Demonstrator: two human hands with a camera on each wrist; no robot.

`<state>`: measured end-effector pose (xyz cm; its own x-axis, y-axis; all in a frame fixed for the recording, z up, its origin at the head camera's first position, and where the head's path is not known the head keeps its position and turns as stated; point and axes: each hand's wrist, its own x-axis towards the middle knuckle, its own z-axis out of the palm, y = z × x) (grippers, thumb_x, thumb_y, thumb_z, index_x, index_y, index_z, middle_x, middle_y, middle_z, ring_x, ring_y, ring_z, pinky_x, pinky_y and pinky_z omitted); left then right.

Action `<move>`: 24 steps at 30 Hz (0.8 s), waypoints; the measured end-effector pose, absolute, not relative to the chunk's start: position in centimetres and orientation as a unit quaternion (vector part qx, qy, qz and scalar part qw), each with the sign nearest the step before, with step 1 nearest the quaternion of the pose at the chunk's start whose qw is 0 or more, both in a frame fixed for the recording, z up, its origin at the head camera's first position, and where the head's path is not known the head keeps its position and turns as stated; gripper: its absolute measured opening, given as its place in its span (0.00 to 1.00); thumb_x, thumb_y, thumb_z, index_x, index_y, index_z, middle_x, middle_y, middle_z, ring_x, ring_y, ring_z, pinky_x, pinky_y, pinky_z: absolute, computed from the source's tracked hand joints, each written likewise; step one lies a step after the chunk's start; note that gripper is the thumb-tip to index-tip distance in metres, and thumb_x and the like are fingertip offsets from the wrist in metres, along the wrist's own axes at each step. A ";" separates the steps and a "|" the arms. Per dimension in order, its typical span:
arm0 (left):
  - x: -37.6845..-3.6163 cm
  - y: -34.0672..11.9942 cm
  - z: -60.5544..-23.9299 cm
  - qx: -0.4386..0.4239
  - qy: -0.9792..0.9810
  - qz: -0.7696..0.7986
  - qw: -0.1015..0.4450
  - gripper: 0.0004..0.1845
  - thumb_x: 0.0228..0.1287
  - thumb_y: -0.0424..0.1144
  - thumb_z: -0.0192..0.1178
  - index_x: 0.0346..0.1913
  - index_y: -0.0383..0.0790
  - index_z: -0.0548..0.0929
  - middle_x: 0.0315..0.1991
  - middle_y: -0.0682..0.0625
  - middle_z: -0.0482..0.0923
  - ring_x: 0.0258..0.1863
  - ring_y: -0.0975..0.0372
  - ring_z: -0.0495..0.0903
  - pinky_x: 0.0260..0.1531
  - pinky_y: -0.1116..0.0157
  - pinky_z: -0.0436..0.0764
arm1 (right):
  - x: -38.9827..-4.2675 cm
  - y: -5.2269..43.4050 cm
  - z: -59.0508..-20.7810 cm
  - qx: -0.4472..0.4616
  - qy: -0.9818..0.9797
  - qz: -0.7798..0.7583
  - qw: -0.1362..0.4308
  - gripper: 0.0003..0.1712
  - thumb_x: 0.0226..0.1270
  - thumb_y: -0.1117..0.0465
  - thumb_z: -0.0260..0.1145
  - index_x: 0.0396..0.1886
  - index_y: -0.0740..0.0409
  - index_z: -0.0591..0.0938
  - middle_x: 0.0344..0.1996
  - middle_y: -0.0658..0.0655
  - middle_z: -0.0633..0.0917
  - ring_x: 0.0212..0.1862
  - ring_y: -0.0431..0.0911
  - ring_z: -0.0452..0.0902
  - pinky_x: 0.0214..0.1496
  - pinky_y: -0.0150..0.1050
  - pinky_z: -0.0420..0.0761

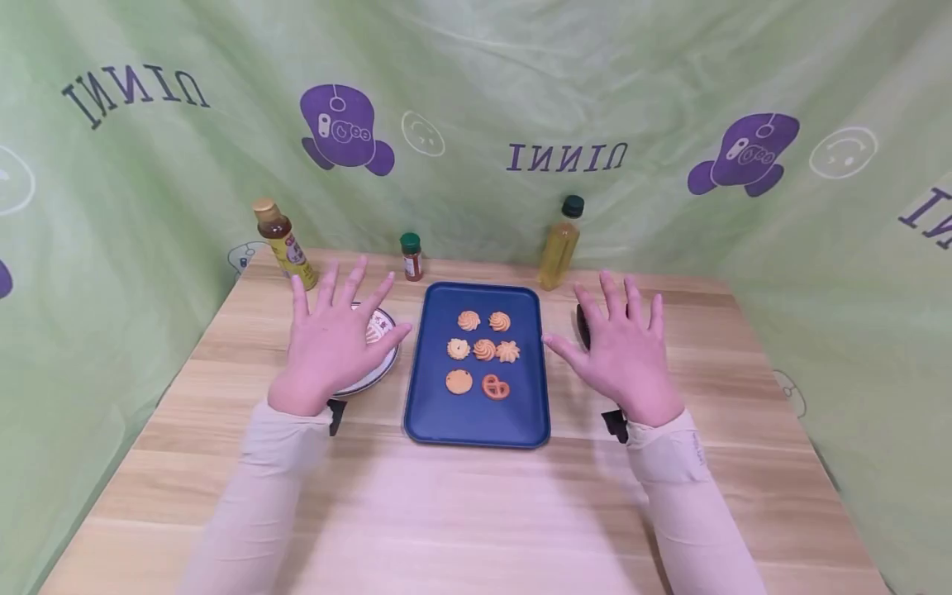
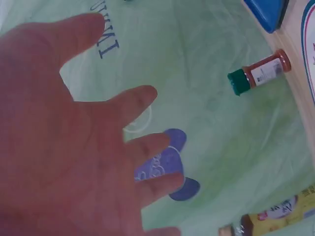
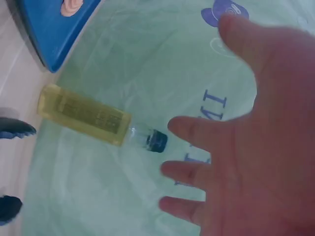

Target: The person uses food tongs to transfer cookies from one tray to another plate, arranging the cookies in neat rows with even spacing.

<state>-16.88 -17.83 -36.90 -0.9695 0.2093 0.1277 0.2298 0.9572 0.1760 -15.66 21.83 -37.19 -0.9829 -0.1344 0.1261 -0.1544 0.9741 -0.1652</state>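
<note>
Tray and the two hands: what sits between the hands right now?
Head view: the blue tray of cookies lies between left hand and right hand.

wooden table (image 1: 461,512) bears blue tray (image 1: 476,426), plate (image 1: 375,376), three bottles (image 1: 559,245).

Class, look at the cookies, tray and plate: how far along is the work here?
Done: seven cookies lie in rows on the blue tray. In hand: nothing; the left hand hovers open over the plate, and the right hand hovers open beside the tray. Left: all cookies and three bottles appear untouched.
</note>
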 end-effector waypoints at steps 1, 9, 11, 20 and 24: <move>-17.1 -18.2 -36.9 -0.116 -0.986 -0.104 0.052 0.43 0.81 0.72 0.52 0.90 0.58 0.63 0.93 0.40 0.51 0.92 0.35 0.45 0.88 0.20 0.37 | -15.8 22.1 -37.2 0.073 -0.991 0.097 0.056 0.54 0.78 0.22 0.60 0.90 0.49 0.66 0.89 0.69 0.61 0.89 0.74 0.50 0.88 0.85 0.50; -18.6 -25.0 -39.2 -0.111 -0.973 -0.203 0.023 0.34 0.85 0.56 0.59 0.83 0.42 0.74 0.79 0.33 0.72 0.74 0.33 0.77 0.66 0.25 0.82 | -16.4 25.6 -38.3 0.084 -0.983 0.163 0.024 0.39 0.85 0.39 0.65 0.77 0.65 0.78 0.70 0.74 0.82 0.70 0.72 0.78 0.74 0.72 0.80; -18.8 -26.9 -40.2 -0.095 -0.970 -0.225 0.004 0.33 0.86 0.55 0.59 0.82 0.41 0.74 0.77 0.32 0.73 0.70 0.34 0.78 0.62 0.27 0.84 | -16.2 26.6 -39.3 0.064 -0.980 0.188 0.019 0.39 0.85 0.40 0.65 0.77 0.68 0.78 0.68 0.75 0.82 0.66 0.71 0.80 0.72 0.71 0.82; -19.9 -32.7 -43.4 -0.057 -0.954 -0.282 -0.084 0.33 0.85 0.43 0.61 0.82 0.28 0.70 0.75 0.23 0.72 0.63 0.33 0.82 0.62 0.34 0.87 | -13.8 29.9 -42.8 -0.042 -0.983 0.180 -0.022 0.60 0.80 0.33 0.67 0.79 0.87 0.64 0.68 0.92 0.71 0.65 0.82 0.74 0.68 0.78 0.81; -20.3 -33.8 -44.3 -0.047 -0.936 -0.325 -0.126 0.35 0.85 0.39 0.61 0.84 0.24 0.65 0.74 0.21 0.74 0.53 0.38 0.90 0.55 0.43 0.94 | -13.3 29.9 -43.8 -0.046 -0.984 0.165 -0.040 0.59 0.79 0.31 0.67 0.71 0.88 0.70 0.60 0.90 0.77 0.58 0.79 0.80 0.60 0.75 0.86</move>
